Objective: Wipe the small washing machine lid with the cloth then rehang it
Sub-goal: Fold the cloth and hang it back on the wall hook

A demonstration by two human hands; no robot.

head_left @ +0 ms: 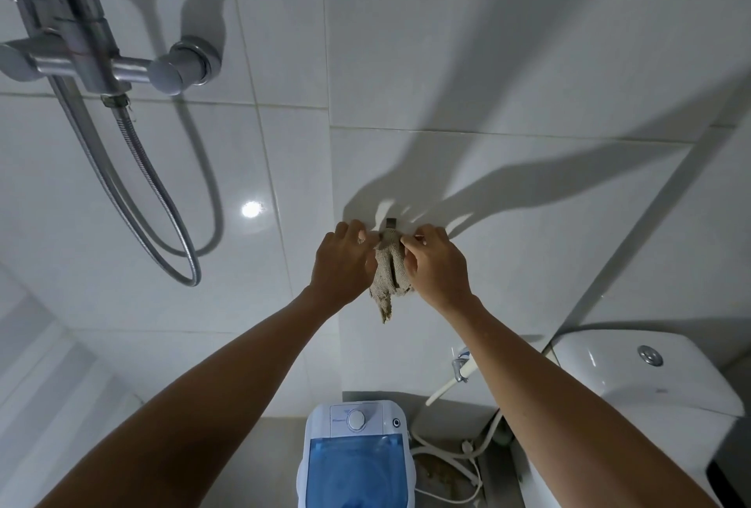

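A beige knitted cloth [388,284] hangs bunched against the white tiled wall, its top at a small metal hook [391,222]. My left hand [345,261] grips the cloth's upper left edge. On the other side, my right hand [437,263] pinches its upper right edge beside the hook. Both arms reach up and forward. Far below, the small white washing machine [357,422] stands on the floor, its translucent blue lid [355,467] closed and a round dial behind it.
A metal shower valve [101,60] with a looping steel hose [162,223] is fixed to the wall at upper left. A white toilet cistern [634,377] stands at lower right. A wall tap [461,365] and white hoses [447,463] lie between cistern and machine.
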